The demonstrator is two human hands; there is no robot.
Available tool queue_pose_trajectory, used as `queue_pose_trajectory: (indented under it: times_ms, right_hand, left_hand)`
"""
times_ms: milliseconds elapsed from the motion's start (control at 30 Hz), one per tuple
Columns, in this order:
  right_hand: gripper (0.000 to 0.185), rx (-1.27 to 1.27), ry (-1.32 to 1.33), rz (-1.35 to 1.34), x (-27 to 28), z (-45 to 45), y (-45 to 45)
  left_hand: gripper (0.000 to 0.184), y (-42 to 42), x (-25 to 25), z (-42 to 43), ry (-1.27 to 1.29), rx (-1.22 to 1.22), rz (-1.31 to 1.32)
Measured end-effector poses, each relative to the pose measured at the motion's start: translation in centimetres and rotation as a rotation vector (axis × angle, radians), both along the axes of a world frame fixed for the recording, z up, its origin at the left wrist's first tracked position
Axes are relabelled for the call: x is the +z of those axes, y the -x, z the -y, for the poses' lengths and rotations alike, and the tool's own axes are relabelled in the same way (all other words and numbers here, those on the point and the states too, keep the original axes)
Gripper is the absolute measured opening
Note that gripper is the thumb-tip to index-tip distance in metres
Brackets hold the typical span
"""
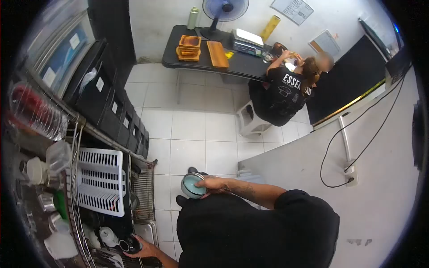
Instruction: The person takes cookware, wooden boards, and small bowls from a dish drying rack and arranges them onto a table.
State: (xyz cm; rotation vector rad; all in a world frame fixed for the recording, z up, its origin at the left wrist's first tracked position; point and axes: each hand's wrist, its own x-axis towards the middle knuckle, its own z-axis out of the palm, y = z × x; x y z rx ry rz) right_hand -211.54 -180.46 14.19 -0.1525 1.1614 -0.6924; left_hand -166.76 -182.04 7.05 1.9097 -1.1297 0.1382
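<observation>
My right hand (212, 184) is closed on the rim of a pale blue bowl (193, 186) with a dark edge, held in front of my body above the floor. Its thumb reaches inside the bowl; a second rim shows, so it may be a stack. Low on the left, my left hand (145, 248) is wrapped round a black cup (129, 244) at the wire shelf. Right beside that cup stands a white pot-like vessel (108, 236). Part of my left fingers is hidden behind the cup.
A white slotted dish rack (100, 182) sits on the metal shelving, near several containers and black bins (100, 85). Ahead, a dark table (178, 35) bears wooden trays (217, 54), a scale (248, 42) and a fan (225, 8). Another person (286, 91) sits there on a white stool (254, 120).
</observation>
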Motion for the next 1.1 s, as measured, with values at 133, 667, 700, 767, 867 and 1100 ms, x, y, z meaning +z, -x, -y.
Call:
queue_pose_trajectory:
  times_ms: [133, 667, 700, 767, 867, 1100]
  right_hand:
    - [0.044, -0.083, 0.014, 0.011, -1.4, 1.0, 2.9]
    - [0.045, -0.276, 0.211, -0.856, -10.1, 9.2, 38.0]
    - [0.045, -0.307, 0.262, -0.905, -9.9, 10.0, 40.0]
    - [0.045, -0.705, 0.162, -0.500, -5.5, 13.2, 44.5]
    - [0.047, -0.719, 0.172, -0.697, -2.2, 18.1, 51.3]
    - [0.039, -0.450, 0.378, -1.501, -4.6, 30.2, 66.4]
  left_hand:
    - [0.102, 4.1, 1.4, -2.7, -0.122, -0.174, -0.021]
    - [0.095, 42.1, 0.7, 18.6, -0.087, -0.675, -0.140]
    - [0.096, 44.7, 1.7, 20.1, -0.104, -0.683, -0.227]
    - [0.098, 49.6, 3.2, 23.0, -0.128, -0.696, -0.361]
    - [0.100, 55.8, 5.0, 27.7, -0.117, -0.753, -0.346]
    - [0.106, 68.9, 8.1, 37.1, -0.109, -0.985, -0.432]
